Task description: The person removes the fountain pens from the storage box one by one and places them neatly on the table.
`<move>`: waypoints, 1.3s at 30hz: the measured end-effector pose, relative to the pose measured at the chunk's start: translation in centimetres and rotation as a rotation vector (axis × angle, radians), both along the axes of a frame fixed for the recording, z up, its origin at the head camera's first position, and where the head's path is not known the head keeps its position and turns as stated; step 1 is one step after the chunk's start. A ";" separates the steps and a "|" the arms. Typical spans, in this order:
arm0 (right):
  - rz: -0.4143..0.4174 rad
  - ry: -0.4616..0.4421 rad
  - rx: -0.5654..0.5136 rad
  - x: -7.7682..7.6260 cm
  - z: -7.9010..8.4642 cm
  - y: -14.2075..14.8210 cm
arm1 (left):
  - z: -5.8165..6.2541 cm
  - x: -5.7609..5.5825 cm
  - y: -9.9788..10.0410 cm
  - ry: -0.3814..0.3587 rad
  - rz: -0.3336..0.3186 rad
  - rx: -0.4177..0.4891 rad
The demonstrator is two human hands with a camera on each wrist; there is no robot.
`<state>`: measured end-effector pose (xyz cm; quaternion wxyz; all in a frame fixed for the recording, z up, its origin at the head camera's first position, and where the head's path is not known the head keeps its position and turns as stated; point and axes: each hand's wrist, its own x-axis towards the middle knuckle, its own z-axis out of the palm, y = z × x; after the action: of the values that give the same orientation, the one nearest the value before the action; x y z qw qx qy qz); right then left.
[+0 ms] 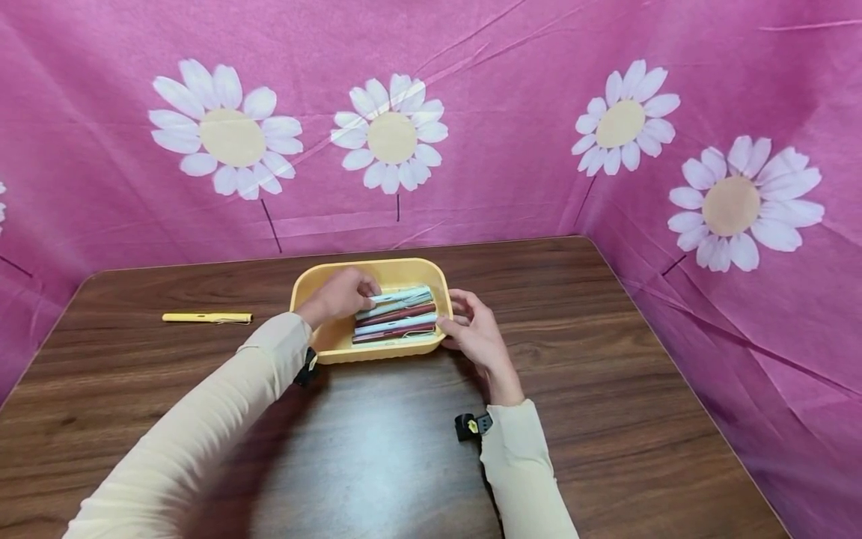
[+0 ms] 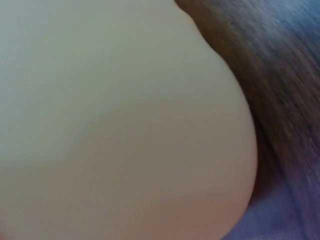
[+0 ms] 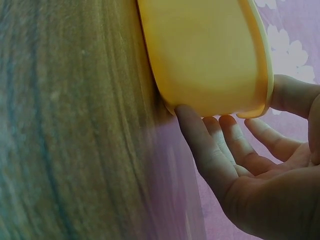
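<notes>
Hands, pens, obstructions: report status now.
Left hand pinching pale blue pen in yellow tray. Right hand gripping tray's right end. Yellow pen outside, on table. No obstruction visible.

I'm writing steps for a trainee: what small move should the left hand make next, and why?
Probably lift out the light blue pen that the left hand seems to pinch: the right hand holds the yellow tub by its right end, and a yellow pen lies outside on the table.
</notes>
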<state>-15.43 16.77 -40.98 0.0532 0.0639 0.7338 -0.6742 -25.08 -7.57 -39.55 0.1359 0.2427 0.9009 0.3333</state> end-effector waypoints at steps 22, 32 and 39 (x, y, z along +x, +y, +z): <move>-0.018 -0.003 -0.004 0.1 -0.1 0.0 | 3.2 1.4 -2.7 0.038 0.183 0.173; -0.020 0.002 -0.008 -0.1 0.0 0.0 | 3.6 2.2 -4.7 0.093 0.214 0.172; -0.018 0.000 -0.004 0.0 0.0 -0.2 | 3.8 2.9 -5.8 0.068 0.258 0.254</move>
<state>-15.44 16.57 -40.93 0.0474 0.0703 0.7319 -0.6761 -22.14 -13.37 -35.74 0.0298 0.1515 0.8792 0.4507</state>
